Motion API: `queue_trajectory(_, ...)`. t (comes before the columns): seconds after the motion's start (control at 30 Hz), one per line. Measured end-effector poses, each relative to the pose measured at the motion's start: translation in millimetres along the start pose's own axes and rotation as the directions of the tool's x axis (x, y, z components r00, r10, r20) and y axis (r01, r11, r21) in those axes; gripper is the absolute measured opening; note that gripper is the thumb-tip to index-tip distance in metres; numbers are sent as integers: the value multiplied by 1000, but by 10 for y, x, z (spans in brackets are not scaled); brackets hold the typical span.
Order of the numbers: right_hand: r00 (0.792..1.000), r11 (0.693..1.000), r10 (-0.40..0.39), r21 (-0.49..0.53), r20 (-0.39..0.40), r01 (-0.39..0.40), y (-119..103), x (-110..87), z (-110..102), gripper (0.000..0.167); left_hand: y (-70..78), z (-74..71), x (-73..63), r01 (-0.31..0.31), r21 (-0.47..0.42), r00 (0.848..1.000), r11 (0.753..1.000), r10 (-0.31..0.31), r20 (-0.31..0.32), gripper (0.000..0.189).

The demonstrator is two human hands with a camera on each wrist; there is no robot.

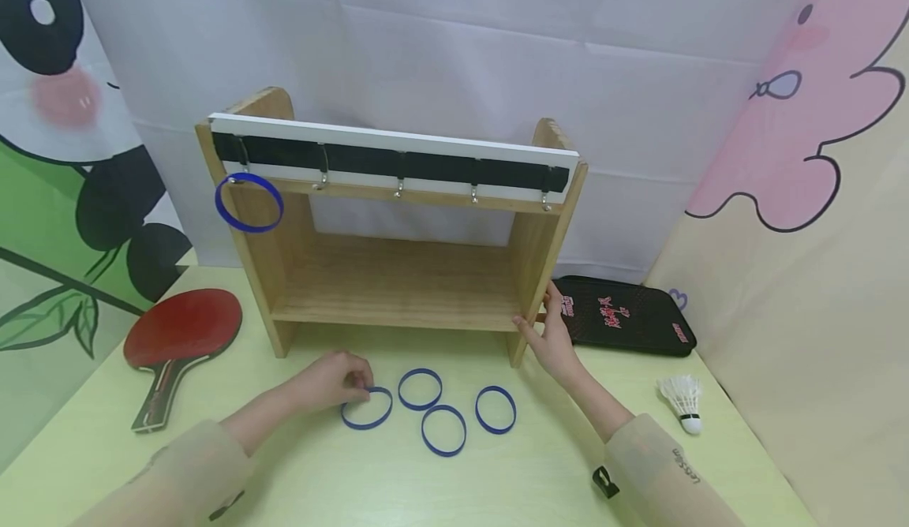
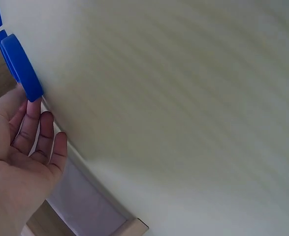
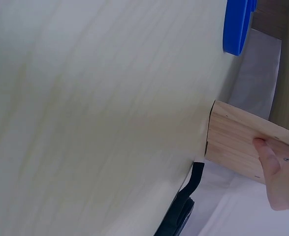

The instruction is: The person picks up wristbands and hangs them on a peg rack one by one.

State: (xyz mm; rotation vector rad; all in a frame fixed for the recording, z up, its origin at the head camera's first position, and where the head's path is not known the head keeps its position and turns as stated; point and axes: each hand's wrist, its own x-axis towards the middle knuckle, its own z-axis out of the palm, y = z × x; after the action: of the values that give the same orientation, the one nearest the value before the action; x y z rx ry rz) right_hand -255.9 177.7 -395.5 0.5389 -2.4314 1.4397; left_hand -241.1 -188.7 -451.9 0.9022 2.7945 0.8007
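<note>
My left hand (image 1: 334,381) pinches the edge of a blue ring (image 1: 366,427) between thumb and fingertips, low over the table. In the left wrist view, this blue ring (image 2: 22,66) stands tilted at the fingertips, with the other fingers loosely bent. Three more blue rings lie just right of it, the nearest blue ring (image 1: 420,407) close beside it. My right hand (image 1: 557,345) holds the right side panel of a wooden shelf (image 1: 398,282), thumb at the front edge, fingers along the outside. Another blue ring (image 1: 248,229) hangs from the shelf's leftmost hook.
Several metal hooks line the black strip (image 1: 362,158) on the shelf's white top bar. A red table tennis paddle (image 1: 185,326) lies at left. To the right are a black case (image 1: 625,314) and a shuttlecock (image 1: 683,401). Cloth (image 1: 454,61) hangs behind.
</note>
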Motion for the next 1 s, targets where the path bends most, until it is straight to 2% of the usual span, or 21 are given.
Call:
queue_trajectory(0.13, 1000, 1000, -4, -4, -2, 4, 10, 7, 5, 78, 39, -21, -5, -12, 5, 1000, 1000, 12, 0, 10)
queue_trajectory(0.3, 1000, 1000, -9, -10, -2, 9, 6, 9, 8, 77, 61, -37, -6, 0, 5, 1000, 1000, 0, 5, 9)
queue_trajectory(0.67, 1000, 1000, 0, -20, 1, 0, 5, 3, 0, 77, 62, -70, -8, 13, -56, 1000, 998, -14, -18, 9)
queue_trajectory(0.87, 1000, 1000, 3, -9, -2, -3, 6, 0, 4, 77, 123, -123, -14, -13, -83, 999, 996, 9, -42, 8)
queue_trajectory(1.0, 1000, 1000, 2, -11, -2, -2, 11, 6, 13, 78, 186, -173, -27, -7, -99, 999, 995, 2, -50, 7)
